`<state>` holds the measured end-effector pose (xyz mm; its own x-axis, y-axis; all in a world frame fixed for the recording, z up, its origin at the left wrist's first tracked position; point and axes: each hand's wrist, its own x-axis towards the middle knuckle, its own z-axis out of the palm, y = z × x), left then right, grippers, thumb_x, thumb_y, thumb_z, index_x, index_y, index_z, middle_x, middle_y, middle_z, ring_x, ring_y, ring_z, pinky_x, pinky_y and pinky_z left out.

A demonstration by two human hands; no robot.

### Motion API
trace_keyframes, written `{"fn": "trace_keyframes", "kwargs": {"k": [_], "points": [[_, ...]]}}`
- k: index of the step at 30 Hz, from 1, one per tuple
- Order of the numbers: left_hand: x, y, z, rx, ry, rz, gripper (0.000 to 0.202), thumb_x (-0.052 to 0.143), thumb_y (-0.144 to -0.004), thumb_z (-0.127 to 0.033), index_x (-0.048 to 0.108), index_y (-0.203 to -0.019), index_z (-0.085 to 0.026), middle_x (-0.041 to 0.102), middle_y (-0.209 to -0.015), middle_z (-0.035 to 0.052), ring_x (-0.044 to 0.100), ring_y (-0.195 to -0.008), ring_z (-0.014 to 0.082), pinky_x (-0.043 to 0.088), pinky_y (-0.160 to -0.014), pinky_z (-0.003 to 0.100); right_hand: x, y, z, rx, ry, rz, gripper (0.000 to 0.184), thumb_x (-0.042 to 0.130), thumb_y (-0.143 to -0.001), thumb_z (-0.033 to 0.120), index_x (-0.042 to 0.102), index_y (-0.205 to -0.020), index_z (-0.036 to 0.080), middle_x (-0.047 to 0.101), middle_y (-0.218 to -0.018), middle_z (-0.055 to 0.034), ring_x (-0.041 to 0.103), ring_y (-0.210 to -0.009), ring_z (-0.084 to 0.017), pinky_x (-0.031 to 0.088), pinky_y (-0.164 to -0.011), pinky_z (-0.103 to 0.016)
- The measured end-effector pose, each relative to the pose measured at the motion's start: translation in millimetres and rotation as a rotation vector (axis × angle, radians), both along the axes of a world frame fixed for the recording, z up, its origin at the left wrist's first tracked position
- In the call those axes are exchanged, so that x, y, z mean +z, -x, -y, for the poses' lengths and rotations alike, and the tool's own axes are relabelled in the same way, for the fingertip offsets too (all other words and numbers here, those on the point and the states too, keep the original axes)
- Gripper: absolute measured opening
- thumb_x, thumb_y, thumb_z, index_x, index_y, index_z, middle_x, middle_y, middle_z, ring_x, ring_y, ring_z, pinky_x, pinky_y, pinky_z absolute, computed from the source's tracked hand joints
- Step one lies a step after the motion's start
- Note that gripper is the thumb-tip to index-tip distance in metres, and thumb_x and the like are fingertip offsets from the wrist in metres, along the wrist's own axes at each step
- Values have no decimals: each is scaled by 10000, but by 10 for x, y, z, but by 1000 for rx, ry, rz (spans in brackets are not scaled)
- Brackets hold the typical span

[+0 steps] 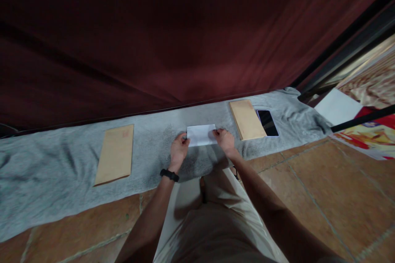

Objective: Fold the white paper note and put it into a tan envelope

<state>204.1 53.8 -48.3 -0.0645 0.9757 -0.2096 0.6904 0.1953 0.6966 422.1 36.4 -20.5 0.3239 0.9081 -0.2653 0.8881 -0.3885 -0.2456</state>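
A folded white sheet of paper (201, 134) lies on a grey cloth (55, 164) spread over the floor. My left hand (179, 150), with a black band on its wrist, pinches the paper's left edge. My right hand (224, 139) presses its fingers down on the paper's right edge. Both hands are closed on the paper. My knees in light trousers sit just below the hands.
A brown envelope (115, 154) lies on the cloth at the left. Another brown envelope (247, 119) lies at the right, with a dark phone (267, 123) beside it. A dark red curtain hangs behind. Tiled floor and printed sheets (364, 131) are at the right.
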Motion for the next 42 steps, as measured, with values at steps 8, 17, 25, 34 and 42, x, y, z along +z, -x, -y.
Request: {"fn": "trace_keyframes", "kwargs": {"k": [8, 17, 25, 34, 42], "points": [[61, -34, -28, -14, 31, -85, 318, 600, -902, -269, 675, -1208, -227, 756, -929, 31, 684, -815, 172, 473, -723, 247, 11, 13, -37, 0, -6, 26, 473, 415, -1036, 516, 753, -1102, 192, 773, -1078, -149, 737, -1038, -242, 539, -861, -278], [100, -69, -42, -8, 48, -149, 319, 599, -921, -291, 668, -1227, -238, 764, -968, 38, 686, -839, 176, 455, -717, 245, -14, 35, -59, 5, -36, 55, 477, 389, -1051, 514, 736, -1099, 190, 772, -1062, -157, 743, -1023, -247, 540, -863, -300], [188, -125, -4, 25, 42, -233, 347, 577, -946, -342, 651, -1275, -258, 766, -993, 47, 692, -864, 206, 447, -709, 269, -41, 79, -35, 18, -65, 122, 514, 314, -1067, 526, 694, -1127, 184, 770, -1026, -167, 752, -985, -247, 531, -863, -319], [247, -246, 99, 28, -26, -345, 357, 494, -993, -340, 630, -1310, -248, 768, -1062, 100, 717, -937, 264, 485, -774, 319, -54, 88, -37, 10, -90, 159, 464, 290, -1079, 485, 649, -1160, 203, 773, -1003, -144, 759, -938, -258, 531, -812, -335], [205, -286, 209, -17, -96, -463, 386, 432, -1019, -318, 594, -1361, -240, 757, -1119, 133, 732, -927, 282, 506, -803, 352, -121, 80, -13, -1, -163, 105, 398, 322, -1080, 448, 614, -1179, 197, 766, -998, -123, 748, -904, -250, 510, -789, -321]]}}
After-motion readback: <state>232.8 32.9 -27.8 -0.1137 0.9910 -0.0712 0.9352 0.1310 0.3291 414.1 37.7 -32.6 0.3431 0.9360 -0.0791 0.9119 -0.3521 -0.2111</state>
